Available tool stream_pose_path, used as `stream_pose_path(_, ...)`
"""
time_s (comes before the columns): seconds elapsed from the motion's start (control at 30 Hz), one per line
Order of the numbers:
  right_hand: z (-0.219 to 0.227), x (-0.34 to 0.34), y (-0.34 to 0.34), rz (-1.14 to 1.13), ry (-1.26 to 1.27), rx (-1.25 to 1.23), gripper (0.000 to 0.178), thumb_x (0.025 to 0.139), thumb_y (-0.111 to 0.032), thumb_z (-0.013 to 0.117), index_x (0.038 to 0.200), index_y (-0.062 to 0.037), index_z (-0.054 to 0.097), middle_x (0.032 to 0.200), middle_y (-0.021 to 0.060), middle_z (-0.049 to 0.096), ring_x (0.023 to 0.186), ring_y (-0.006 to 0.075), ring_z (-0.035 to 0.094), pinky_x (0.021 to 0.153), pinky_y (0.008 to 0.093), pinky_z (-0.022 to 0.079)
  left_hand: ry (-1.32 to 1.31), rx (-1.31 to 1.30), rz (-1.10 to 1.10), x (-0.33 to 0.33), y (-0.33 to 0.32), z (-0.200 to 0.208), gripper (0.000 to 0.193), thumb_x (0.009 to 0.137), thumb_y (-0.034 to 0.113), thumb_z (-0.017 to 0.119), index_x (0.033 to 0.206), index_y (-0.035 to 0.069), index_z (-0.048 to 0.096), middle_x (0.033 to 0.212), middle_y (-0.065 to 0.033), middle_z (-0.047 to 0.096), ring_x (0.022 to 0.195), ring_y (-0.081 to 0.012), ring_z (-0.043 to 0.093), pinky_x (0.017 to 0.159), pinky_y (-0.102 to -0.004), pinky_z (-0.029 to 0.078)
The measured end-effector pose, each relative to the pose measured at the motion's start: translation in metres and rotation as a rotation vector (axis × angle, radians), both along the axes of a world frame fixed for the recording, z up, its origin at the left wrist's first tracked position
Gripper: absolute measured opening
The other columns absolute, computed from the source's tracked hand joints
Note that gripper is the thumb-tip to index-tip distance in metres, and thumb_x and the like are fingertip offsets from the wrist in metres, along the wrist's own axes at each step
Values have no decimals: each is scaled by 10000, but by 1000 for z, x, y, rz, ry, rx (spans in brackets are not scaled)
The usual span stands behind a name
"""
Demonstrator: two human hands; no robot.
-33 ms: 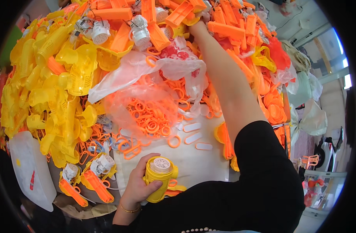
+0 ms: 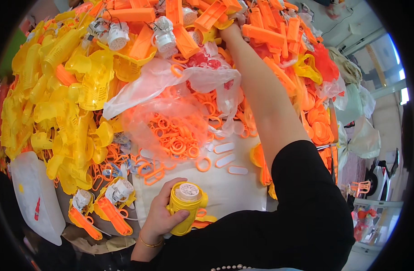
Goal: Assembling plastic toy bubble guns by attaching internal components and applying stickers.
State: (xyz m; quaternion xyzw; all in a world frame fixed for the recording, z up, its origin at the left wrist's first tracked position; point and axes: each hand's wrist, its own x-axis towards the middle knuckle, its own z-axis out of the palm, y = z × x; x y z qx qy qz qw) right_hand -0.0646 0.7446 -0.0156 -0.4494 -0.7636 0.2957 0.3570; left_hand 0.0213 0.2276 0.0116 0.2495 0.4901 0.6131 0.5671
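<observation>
Near the front of the table, my left hand is closed around a yellow cylindrical plastic housing, fingers behind and thumb in front. A white perforated round insert sits in its upper end, and a short yellow stub sticks out on the right side. My right arm is stretched far forward, and my right hand is in the heap at the back among yellow and orange parts. Its fingers are hidden there. Around it lie orange trough-shaped pieces and white round units with wires.
Yellow shell parts are heaped high on the left. A clear bag of orange rings lies mid-table, beside several flat white-and-orange oval pieces. Two part-built yellow units rest at front left, near a translucent white bin.
</observation>
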Motion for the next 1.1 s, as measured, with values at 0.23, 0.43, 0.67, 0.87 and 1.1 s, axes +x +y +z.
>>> stream_pose_path(0.23,4,9,27,547,-402,296,469,903,-398,395,1267,-116,484,1258,158,529,1095,319,542,905,381,431,0,-7,15,1,0,2,678,734,219,700,1289,4,377,1104,-94,558,1033,-160,535,908,-299,416)
stream_pose_path(0.43,30,0,-12,401,-376,-377,430,899,-477,441,1147,-146,561,1024,55,636,794,178,614,647,316,488,11,-6,37,-1,-3,1,670,736,224,696,1287,5,384,1107,-93,555,1033,-159,533,912,-299,413)
stream_pose_path(0.67,48,12,-23,457,-514,-90,392,872,-488,479,1040,-151,587,869,19,656,598,127,598,536,282,482,39,-3,34,1,-4,0,665,738,231,696,1280,-2,389,1104,-94,560,1036,-162,533,911,-295,411)
stream_pose_path(0.87,60,12,-26,383,-730,-203,341,836,-457,516,954,-156,622,797,12,627,585,141,562,522,280,451,90,13,42,2,-5,-5,648,741,233,692,1269,-4,402,1103,-96,562,1033,-164,535,907,-299,417)
stream_pose_path(1.1,99,36,-56,312,-726,-66,308,788,-429,568,900,-144,603,755,28,587,524,133,479,455,267,369,96,38,23,0,2,-9,624,763,245,681,1264,-4,404,1102,-95,563,1022,-164,540,889,-303,433)
